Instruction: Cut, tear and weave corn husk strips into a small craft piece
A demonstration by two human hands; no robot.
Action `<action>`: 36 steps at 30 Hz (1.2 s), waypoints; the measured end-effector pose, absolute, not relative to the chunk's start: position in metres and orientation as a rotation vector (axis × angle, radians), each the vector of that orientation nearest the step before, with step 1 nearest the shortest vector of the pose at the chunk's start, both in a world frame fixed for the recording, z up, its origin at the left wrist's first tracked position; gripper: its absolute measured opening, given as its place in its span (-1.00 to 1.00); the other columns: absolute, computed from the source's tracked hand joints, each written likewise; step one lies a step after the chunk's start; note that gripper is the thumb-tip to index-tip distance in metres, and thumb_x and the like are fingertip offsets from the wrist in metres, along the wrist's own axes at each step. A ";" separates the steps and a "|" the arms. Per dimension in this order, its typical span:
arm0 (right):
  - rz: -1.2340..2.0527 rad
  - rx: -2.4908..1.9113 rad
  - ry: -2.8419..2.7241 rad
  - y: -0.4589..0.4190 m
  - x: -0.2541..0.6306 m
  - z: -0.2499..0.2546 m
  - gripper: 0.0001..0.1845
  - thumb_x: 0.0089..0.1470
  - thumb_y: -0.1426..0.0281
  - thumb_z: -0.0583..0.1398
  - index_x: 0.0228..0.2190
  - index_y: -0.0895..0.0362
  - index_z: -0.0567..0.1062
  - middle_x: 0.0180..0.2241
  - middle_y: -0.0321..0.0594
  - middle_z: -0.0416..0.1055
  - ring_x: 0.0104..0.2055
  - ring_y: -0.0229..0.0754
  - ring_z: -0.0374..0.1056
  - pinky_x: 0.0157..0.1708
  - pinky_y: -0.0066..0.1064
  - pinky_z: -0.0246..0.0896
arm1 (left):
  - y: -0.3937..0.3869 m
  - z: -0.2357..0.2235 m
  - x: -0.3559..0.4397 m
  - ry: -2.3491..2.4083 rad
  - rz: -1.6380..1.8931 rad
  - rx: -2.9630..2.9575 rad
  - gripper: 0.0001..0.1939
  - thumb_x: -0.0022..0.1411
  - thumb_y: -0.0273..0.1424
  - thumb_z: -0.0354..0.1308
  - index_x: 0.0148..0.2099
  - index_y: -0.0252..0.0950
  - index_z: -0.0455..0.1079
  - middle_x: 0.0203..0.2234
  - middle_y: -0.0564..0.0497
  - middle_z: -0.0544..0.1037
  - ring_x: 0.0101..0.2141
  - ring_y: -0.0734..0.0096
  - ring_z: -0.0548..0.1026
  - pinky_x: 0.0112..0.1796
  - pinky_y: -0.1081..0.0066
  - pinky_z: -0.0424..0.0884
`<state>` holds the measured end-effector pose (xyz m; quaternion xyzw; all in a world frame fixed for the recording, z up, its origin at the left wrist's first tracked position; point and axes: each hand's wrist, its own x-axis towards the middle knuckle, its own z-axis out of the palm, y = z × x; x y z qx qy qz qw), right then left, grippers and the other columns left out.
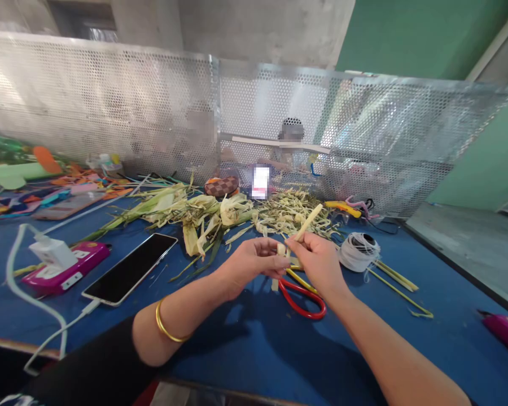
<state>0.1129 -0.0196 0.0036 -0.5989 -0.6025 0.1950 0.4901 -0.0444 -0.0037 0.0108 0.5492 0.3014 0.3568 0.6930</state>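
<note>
My left hand (256,262) pinches the lower end of a pale corn husk strip between thumb and fingers. My right hand (319,262) grips the same husk strip (310,221) close beside it, and its free end sticks up to the right above the fingers. Under both hands, red-handled scissors (305,313) lie on the blue table; their blades are hidden. A heap of shredded husk pieces (296,206) lies just beyond my hands. Larger corn husks (198,211) spread out to the left of it.
A spool of white string (359,252) and thin stalks (395,275) lie at right, with a yellow-handled tool (342,208) behind. At left are a charging phone (131,268) and a magenta power strip (68,270). A perforated metal screen (152,113) closes off the back.
</note>
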 end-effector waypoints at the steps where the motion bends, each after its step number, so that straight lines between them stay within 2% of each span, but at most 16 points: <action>1: 0.485 -1.455 -1.453 -0.019 0.112 0.002 -0.72 -0.04 0.18 0.16 -0.51 0.15 0.50 -0.66 -0.34 0.28 -0.60 -0.29 0.10 -0.57 -0.45 0.00 | -0.006 0.009 -0.042 0.711 0.845 1.253 -0.74 -0.10 -0.37 0.33 -0.33 -0.36 0.42 -0.55 0.01 0.52 -0.53 0.51 0.46 -0.41 0.48 0.42; 4: 0.567 -1.444 -1.379 -0.019 0.108 -0.001 -0.71 -0.04 0.16 0.17 -0.46 0.15 0.48 -0.69 -0.37 0.26 -0.65 -0.30 0.10 -0.63 -0.45 0.01 | -0.011 0.007 -0.037 0.791 0.979 1.309 -0.83 0.00 -0.34 0.26 -0.39 -0.36 0.44 -0.58 0.04 0.50 -0.58 0.55 0.41 -0.48 0.52 0.38; 8: 0.745 -1.371 -1.354 -0.025 0.108 0.006 -0.64 0.01 0.14 0.14 -0.24 0.15 0.42 -0.72 -0.42 0.25 -0.72 -0.29 0.15 -0.68 -0.44 0.08 | -0.008 0.012 -0.039 0.862 1.070 1.304 -0.88 0.05 -0.41 0.20 -0.33 -0.35 0.48 -0.60 0.07 0.49 -0.58 0.54 0.43 -0.50 0.53 0.39; 10: 0.803 -1.327 -1.415 -0.029 0.110 0.012 -0.62 0.04 0.17 0.13 -0.16 0.14 0.35 -0.63 -0.36 0.37 -0.66 -0.26 0.27 -0.63 -0.43 0.18 | -0.002 0.014 -0.043 0.876 1.081 1.245 -0.88 0.06 -0.44 0.19 -0.31 -0.36 0.48 -0.60 0.07 0.49 -0.58 0.53 0.44 -0.50 0.52 0.40; 12: 0.847 -1.264 -1.489 -0.033 0.111 0.017 -0.64 0.08 0.21 0.11 -0.11 0.11 0.28 -0.44 -0.25 0.47 -0.53 -0.21 0.40 -0.56 -0.42 0.27 | 0.004 0.015 -0.047 0.873 1.094 1.173 -0.89 0.06 -0.45 0.20 -0.31 -0.36 0.45 -0.60 0.06 0.49 -0.58 0.53 0.45 -0.51 0.52 0.41; 15: 0.849 -1.171 -1.582 -0.035 0.113 0.018 -0.65 0.12 0.26 0.08 -0.05 0.07 0.23 -0.24 -0.14 0.48 -0.38 -0.17 0.47 -0.42 -0.35 0.36 | 0.009 0.014 -0.051 0.859 1.108 1.086 -0.89 0.03 -0.45 0.23 -0.35 -0.36 0.39 -0.59 0.05 0.48 -0.59 0.55 0.44 -0.53 0.54 0.40; 20: 0.736 -1.100 -1.671 -0.031 0.115 0.010 -0.50 0.15 0.36 0.07 0.12 0.04 0.11 -0.19 -0.12 0.47 -0.26 -0.13 0.48 -0.25 -0.25 0.38 | 0.009 0.014 -0.051 0.848 1.079 1.033 -0.86 0.02 -0.41 0.26 -0.44 -0.38 0.39 -0.62 0.05 0.45 -0.59 0.57 0.42 -0.53 0.56 0.39; 24: 0.499 -1.074 -1.890 -0.029 0.118 0.006 -0.50 0.14 0.43 0.05 0.13 0.01 0.20 -0.17 -0.16 0.48 -0.17 -0.15 0.45 -0.11 -0.22 0.34 | 0.009 0.012 -0.051 0.850 1.084 1.029 -0.84 0.00 -0.38 0.28 -0.47 -0.38 0.41 -0.66 0.06 0.43 -0.59 0.56 0.42 -0.53 0.56 0.38; 27: 0.211 -1.057 -2.060 -0.030 0.119 0.005 -0.51 0.13 0.39 0.10 0.11 -0.05 0.27 -0.13 -0.16 0.48 -0.13 -0.13 0.43 -0.10 -0.25 0.33 | 0.010 0.010 -0.050 0.860 1.083 1.012 -0.82 -0.03 -0.36 0.30 -0.49 -0.38 0.43 -0.67 0.06 0.42 -0.59 0.56 0.41 -0.52 0.54 0.38; 31: -0.104 -1.021 -2.062 -0.034 0.118 0.006 -0.75 0.12 0.34 0.14 -0.15 -0.01 0.52 -0.21 -0.14 0.50 -0.18 -0.11 0.42 -0.16 -0.29 0.32 | 0.008 0.009 -0.049 0.846 1.052 1.067 -0.79 -0.06 -0.32 0.32 -0.49 -0.38 0.45 -0.64 0.05 0.44 -0.58 0.55 0.41 -0.51 0.53 0.38; 33: -0.069 -1.021 -1.973 -0.033 0.116 0.007 -0.78 0.16 0.32 0.09 -0.24 0.02 0.53 -0.22 -0.13 0.50 -0.16 -0.11 0.40 -0.14 -0.28 0.30 | 0.006 0.009 -0.049 0.806 1.027 1.115 -0.77 -0.07 -0.30 0.33 -0.42 -0.38 0.49 -0.59 0.02 0.48 -0.56 0.54 0.42 -0.48 0.52 0.39; 36: 0.243 -1.140 -1.776 -0.029 0.115 0.007 -0.72 0.18 0.25 0.03 -0.34 0.07 0.50 -0.32 -0.13 0.51 -0.24 -0.09 0.41 -0.20 -0.26 0.31 | 0.004 0.010 -0.048 0.756 0.959 1.128 -0.73 -0.08 -0.29 0.34 -0.32 -0.37 0.52 -0.53 0.00 0.52 -0.54 0.54 0.43 -0.44 0.49 0.41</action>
